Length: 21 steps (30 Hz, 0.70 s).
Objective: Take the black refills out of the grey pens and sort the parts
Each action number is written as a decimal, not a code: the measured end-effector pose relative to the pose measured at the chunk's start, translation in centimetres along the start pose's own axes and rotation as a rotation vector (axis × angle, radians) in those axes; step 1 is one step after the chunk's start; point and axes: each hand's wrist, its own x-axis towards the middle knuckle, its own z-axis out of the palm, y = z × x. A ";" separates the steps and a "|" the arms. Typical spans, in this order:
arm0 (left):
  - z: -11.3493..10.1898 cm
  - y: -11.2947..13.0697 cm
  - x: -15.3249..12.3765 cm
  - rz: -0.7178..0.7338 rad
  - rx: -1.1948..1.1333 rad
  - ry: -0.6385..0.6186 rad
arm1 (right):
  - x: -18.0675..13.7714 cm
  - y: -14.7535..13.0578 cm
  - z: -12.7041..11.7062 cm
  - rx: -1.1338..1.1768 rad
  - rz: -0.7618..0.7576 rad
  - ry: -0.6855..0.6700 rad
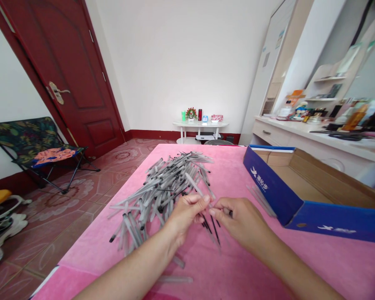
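Left hand (189, 210) is closed on a translucent tube (193, 183), right hand (237, 212) on a half-hidden, dark-ended piece (230, 213); pen parts (164, 183) are heaped across the pink-covered desk (225, 271); a red door (61, 79) is seen beyond.

The open, rectangular blue cardboard box (278, 198) bears a white logo (253, 171) and white Chinese characters (262, 182), the last reading 步. Lettering (344, 230) on its near side is illegible.

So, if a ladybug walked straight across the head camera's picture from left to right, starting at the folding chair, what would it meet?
Folding chair, pile of pen-like tubes, left hand, right hand, blue cardboard box.
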 end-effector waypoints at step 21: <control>-0.2 -0.8 0.4 -0.049 0.051 -0.064 | 2.6 9.2 -2.8 -0.720 0.509 -0.021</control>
